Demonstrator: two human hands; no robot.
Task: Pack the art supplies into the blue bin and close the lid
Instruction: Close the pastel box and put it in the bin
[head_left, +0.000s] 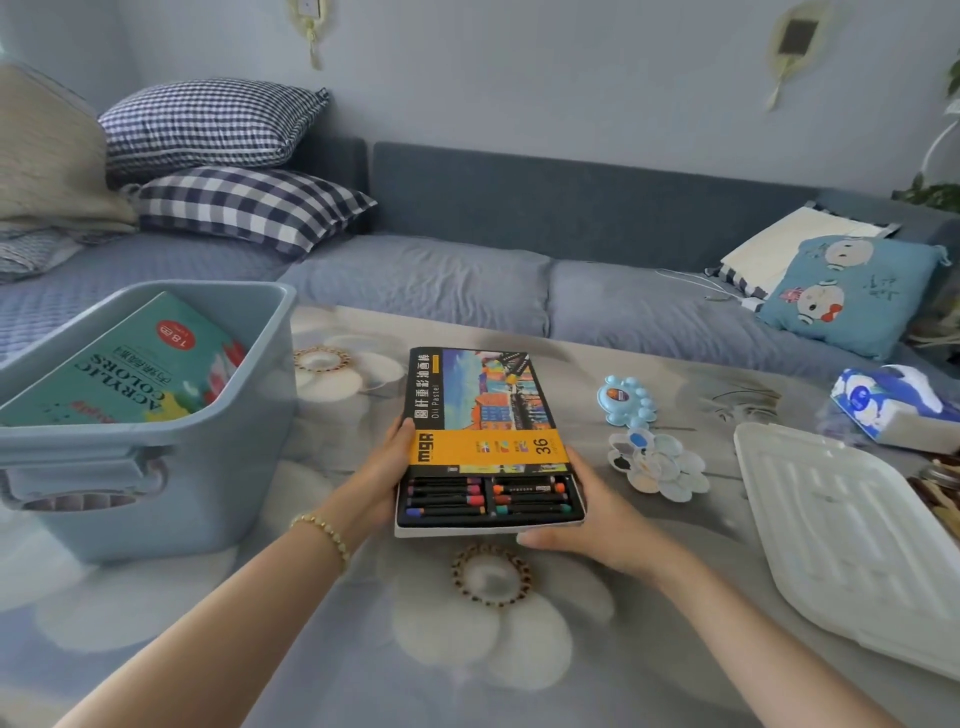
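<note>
1. Left hand: grips the left long edge of the pastel box. The thumb lies on top beside the yellow band and the fingers are hidden beneath. A bead bracelet circles the wrist.
2. Right hand: curled round the box's near right corner. The thumb runs along the near end and the fingers are hidden under the box.
3. Pastel box: held between both hands over the middle of the table, long axis pointing away from the person. The sleeve leaves rows of pastels exposed at the near end. Whether the box rests on the table or is lifted cannot be told.
4. Bin: blue and open, left of the pastel box and apart from it. A teal acrylic box leans inside.
5. Lid: white, lying on the table at right, well apart from the bin.
6. Blue palette and flower palette: on the table between the pastel box and the lid.
7. Tissue pack: beyond the lid.
</note>
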